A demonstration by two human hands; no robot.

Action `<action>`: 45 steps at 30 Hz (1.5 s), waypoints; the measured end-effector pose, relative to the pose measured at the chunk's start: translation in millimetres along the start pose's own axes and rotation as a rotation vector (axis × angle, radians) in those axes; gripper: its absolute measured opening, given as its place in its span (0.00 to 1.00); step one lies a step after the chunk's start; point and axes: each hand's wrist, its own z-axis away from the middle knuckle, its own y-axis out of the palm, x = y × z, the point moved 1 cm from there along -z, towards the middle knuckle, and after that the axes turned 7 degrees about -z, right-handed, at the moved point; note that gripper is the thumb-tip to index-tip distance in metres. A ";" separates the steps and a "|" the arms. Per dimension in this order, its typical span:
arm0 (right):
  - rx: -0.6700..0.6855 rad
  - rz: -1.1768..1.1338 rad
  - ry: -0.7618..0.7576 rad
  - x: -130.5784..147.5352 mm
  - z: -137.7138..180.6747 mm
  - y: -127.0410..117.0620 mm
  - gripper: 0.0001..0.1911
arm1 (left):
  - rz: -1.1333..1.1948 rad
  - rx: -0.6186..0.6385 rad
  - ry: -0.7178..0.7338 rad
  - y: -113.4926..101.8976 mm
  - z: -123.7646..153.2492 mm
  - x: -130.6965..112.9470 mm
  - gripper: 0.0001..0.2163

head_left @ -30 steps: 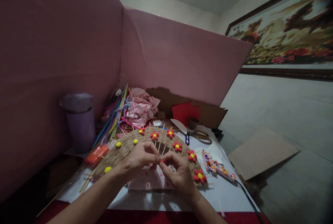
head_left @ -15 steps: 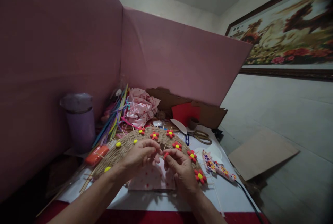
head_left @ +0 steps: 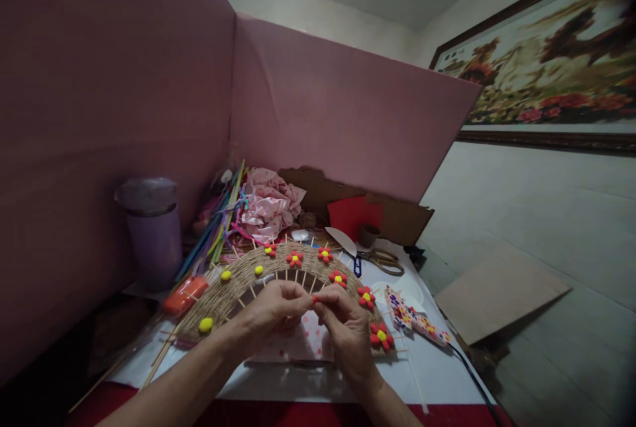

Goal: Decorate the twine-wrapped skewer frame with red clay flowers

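My left hand (head_left: 278, 308) and my right hand (head_left: 345, 331) meet fingertip to fingertip, pinching a small bit of red modelling clay (head_left: 314, 299). Most of the clay is hidden by the fingers. Behind and below them lies a fan-shaped arch wound with brown twine (head_left: 223, 298), with thin sticks poking out along both edges. Red clay flowers with yellow centres, such as the one at lower right (head_left: 381, 337), sit along its top and right side. Bare yellow clay balls, one at lower left (head_left: 205, 325), dot the left part. Spotted pink cloth (head_left: 308, 341) shows under my hands.
An orange-red packet (head_left: 186, 296) and a purple lidded bin (head_left: 155, 241) stand left. Behind are coloured pipe cleaners (head_left: 218, 222) and crumpled pink cloth (head_left: 273, 202). Scissors (head_left: 385, 260), a blue cutter (head_left: 358, 266) and a patterned glue gun (head_left: 417, 321) with a black cord lie right.
My left hand has moved slightly right and its fingers have closed onto the red clay held by my right hand. More of the arch's inner sticks now show.
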 end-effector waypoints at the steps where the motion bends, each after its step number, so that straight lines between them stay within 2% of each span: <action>1: 0.001 0.025 -0.031 0.4 0.2 -0.2 0.03 | 0.017 0.010 -0.011 -0.3 0.5 -0.2 0.13; 7: 0.038 0.205 -0.166 5.0 1.9 -0.8 0.13 | 0.080 -0.019 -0.007 -0.2 1.6 -4.0 0.10; 11: 0.038 0.276 -0.224 7.8 3.7 0.3 0.14 | 0.122 -0.051 0.036 2.1 1.0 -6.6 0.10; 13: 0.045 0.293 -0.240 8.5 5.0 1.5 0.14 | 0.124 -0.044 0.040 2.7 0.7 -6.3 0.12; 16: 0.057 0.304 -0.243 8.2 6.7 2.9 0.14 | 0.129 -0.022 0.033 1.9 0.4 -5.1 0.14; 21: -0.007 0.315 -0.242 5.6 6.1 1.4 0.12 | 0.192 -0.007 0.058 -1.6 0.2 -4.0 0.10; 26: -0.030 0.309 -0.221 5.7 5.8 1.2 0.11 | 0.113 -0.011 0.031 -3.0 1.0 -5.2 0.11; 29: -0.025 0.310 -0.238 7.5 7.1 2.7 0.11 | 0.168 -0.002 0.016 -1.5 0.9 -5.2 0.13; 34: -0.003 0.328 -0.237 7.8 8.7 3.5 0.12 | 0.198 -0.023 0.012 -2.7 -1.4 -5.0 0.12; 40: 0.006 0.285 -0.231 1.7 8.6 2.5 0.13 | 0.254 -0.122 0.064 -6.0 0.5 -12.9 0.12; 45: 0.016 0.291 -0.225 1.5 9.3 2.9 0.13 | 0.315 -0.103 0.024 -9.5 -0.9 -9.3 0.12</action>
